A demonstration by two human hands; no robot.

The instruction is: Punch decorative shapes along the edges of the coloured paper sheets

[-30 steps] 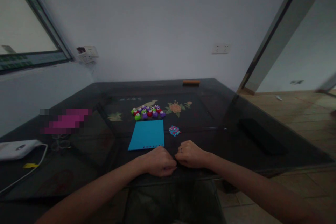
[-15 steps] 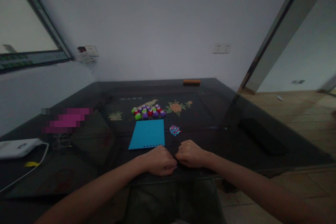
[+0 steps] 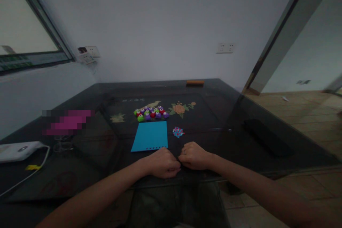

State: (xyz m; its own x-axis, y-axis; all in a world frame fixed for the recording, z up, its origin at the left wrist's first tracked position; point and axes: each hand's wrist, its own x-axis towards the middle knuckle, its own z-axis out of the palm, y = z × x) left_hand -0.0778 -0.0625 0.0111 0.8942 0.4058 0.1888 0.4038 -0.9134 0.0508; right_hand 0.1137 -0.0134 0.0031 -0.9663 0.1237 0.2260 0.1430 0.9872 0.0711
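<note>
My left hand [image 3: 165, 163] rests as a fist near the front edge of the table, its knuckles at the lower edge of a blue sheet of paper [image 3: 151, 135] with a row of punched holes. Beside it, knuckles almost touching, lies my right hand [image 3: 194, 155], also curled into a fist with a ring on one finger. Nothing shows in either fist. A small heap of pink, white and blue bits [image 3: 178, 132], too small to name, sits right of the paper. Behind the paper stand several green, purple and red toy figures with big eyes [image 3: 151, 113].
On the dark, glossy table [image 3: 213, 139] a long black object [image 3: 267, 138] lies at the right. A brown roll-shaped object [image 3: 195, 83] is at the far edge. At the left are a blurred pink object [image 3: 71, 119] and a white device [image 3: 20, 151] with a cable.
</note>
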